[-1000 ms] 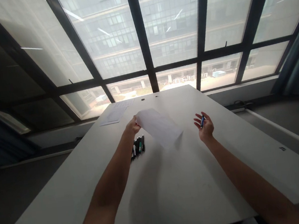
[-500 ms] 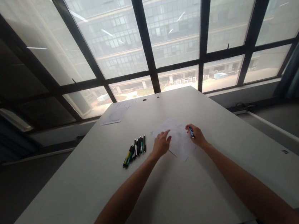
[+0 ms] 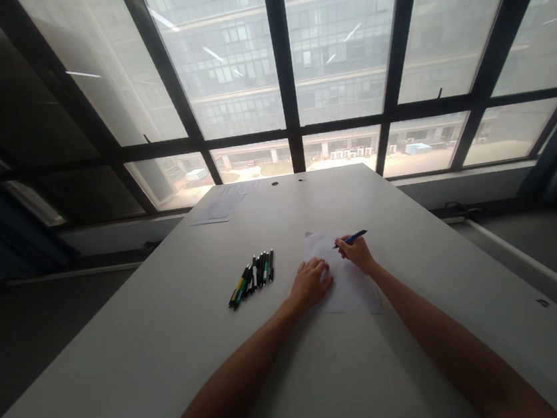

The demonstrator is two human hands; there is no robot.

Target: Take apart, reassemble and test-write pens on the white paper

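A sheet of white paper lies on the table in front of me. My left hand rests flat on the paper's left side, fingers extended. In my right hand is a dark blue pen, gripped in a writing hold. Its tip points down and left at the upper part of the sheet; whether it touches the paper I cannot tell. Several pens, mostly black with some green and yellow, lie in a row to the left of my left hand.
The white table stretches forward to large windows. More paper sheets lie at its far left. A round dark hole sits near the far edge. A small dark mark shows at the right.
The paper now lies straighter, where before it was rotated. My left hand has settled onto it. My right hand has turned the pen into a writing hold over the sheet.
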